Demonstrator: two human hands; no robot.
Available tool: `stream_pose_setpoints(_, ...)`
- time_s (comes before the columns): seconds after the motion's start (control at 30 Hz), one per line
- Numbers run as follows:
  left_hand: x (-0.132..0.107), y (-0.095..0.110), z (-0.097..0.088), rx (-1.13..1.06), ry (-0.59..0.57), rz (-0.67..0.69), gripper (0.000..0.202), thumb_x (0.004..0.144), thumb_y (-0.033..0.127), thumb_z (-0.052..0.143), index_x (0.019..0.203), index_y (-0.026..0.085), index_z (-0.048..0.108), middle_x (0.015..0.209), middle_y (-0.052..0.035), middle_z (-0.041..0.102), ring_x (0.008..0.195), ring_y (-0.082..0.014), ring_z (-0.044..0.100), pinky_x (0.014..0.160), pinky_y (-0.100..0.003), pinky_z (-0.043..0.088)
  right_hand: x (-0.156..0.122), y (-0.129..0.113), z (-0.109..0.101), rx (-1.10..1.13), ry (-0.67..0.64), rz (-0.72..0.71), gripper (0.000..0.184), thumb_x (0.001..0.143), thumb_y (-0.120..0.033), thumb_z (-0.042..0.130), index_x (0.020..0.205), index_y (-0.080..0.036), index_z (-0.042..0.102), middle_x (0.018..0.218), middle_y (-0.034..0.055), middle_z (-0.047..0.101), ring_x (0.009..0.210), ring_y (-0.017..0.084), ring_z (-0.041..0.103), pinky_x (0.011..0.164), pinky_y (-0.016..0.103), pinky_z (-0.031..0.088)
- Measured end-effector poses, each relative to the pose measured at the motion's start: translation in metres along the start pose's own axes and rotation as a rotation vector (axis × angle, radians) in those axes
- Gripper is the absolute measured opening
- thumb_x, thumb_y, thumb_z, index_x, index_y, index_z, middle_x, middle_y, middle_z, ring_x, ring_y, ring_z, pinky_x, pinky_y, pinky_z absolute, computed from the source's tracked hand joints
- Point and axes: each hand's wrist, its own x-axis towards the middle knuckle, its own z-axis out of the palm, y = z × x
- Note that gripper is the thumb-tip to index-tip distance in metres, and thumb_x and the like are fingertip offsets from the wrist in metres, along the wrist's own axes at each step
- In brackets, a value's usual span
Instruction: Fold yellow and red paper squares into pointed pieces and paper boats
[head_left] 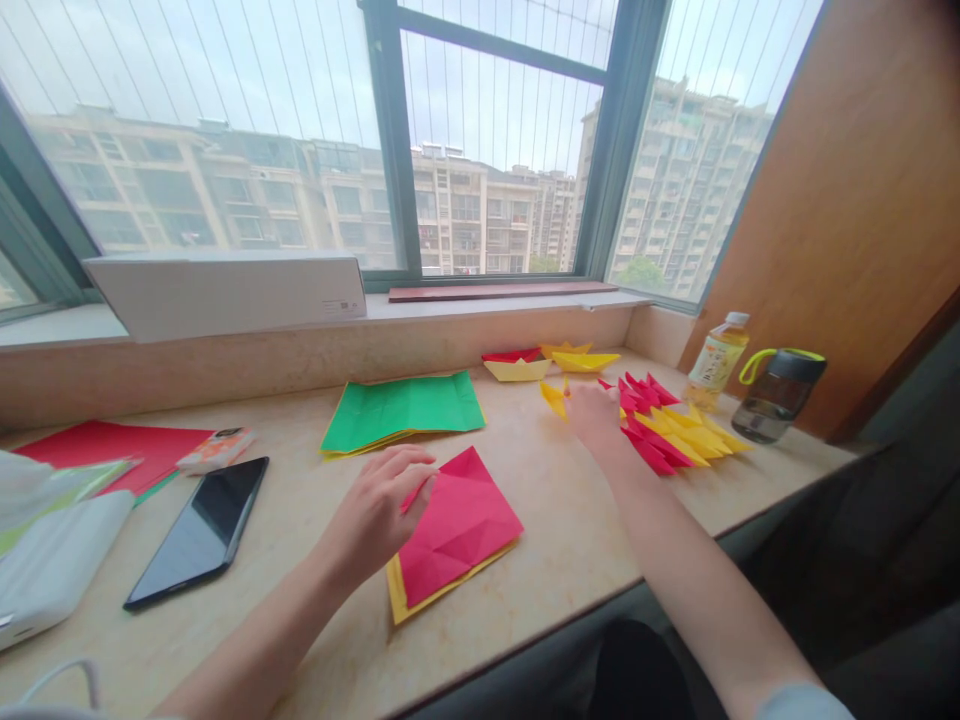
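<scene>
My right hand [596, 410] is closed at the far side of the counter, its fingertips on a yellow folded paper piece [553, 399]. Just right of it lie rows of pink folded paper pieces [652, 445] and yellow folded paper pieces [694, 432], partly behind the hand. My left hand [386, 495] is at the left edge of a creased pink paper sheet [465, 530], fingers loosely bent and thumb apart, with nothing visible in it. Under the pink sheet, a yellow sheet [401, 600] shows along two edges.
Paper boats, including a cream one [517, 370] and a yellow one [589, 362], stand by the wall. Green paper [405, 408] lies behind my left hand. A phone [199, 535] and red paper [97, 445] are left; a drink bottle [718, 362] and dark cup [778, 395] stand right.
</scene>
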Motion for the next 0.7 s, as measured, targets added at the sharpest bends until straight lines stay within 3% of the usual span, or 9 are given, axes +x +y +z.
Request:
stream_pose_setpoints(0.13, 0.0, -0.002, 0.0, -0.021, -0.018, -0.009, 0.017, 0.095, 0.021, 0.052, 0.097, 0.019, 0.069, 0.108, -0.0096, 0.07, 0.106, -0.0241, 0.062, 0.093, -0.04, 0.05, 0.008, -0.001, 0.008, -0.029, -0.073, 0.057, 0.029, 0.093, -0.013, 0.046, 0.105, -0.013, 0.072, 0.101, 0.0189, 0.074, 0.104, 0.03, 0.066, 0.094, 0.046, 0.038)
stream_pose_setpoints(0.33, 0.0, -0.001, 0.002, -0.028, -0.037, -0.018, 0.018, 0.095, 0.022, 0.052, 0.095, 0.019, 0.07, 0.107, -0.0087, 0.07, 0.104, -0.0237, 0.062, 0.093, -0.04, 0.05, 0.009, -0.001, 0.009, -0.017, -0.137, 0.096, 0.028, 0.092, -0.022, 0.051, 0.112, -0.015, 0.07, 0.109, 0.0183, 0.072, 0.109, 0.031, 0.063, 0.094, 0.049, 0.039)
stream_pose_setpoints(0.7, -0.001, -0.001, 0.003, -0.004, -0.088, -0.026, 0.02, 0.096, 0.024, 0.05, 0.094, 0.02, 0.069, 0.107, -0.0079, 0.07, 0.103, -0.0228, 0.062, 0.094, -0.039, 0.049, 0.014, 0.003, 0.016, 0.006, -0.093, 0.13, 0.027, 0.093, -0.016, 0.048, 0.105, -0.015, 0.072, 0.102, 0.0169, 0.073, 0.101, 0.03, 0.066, 0.094, 0.048, 0.038)
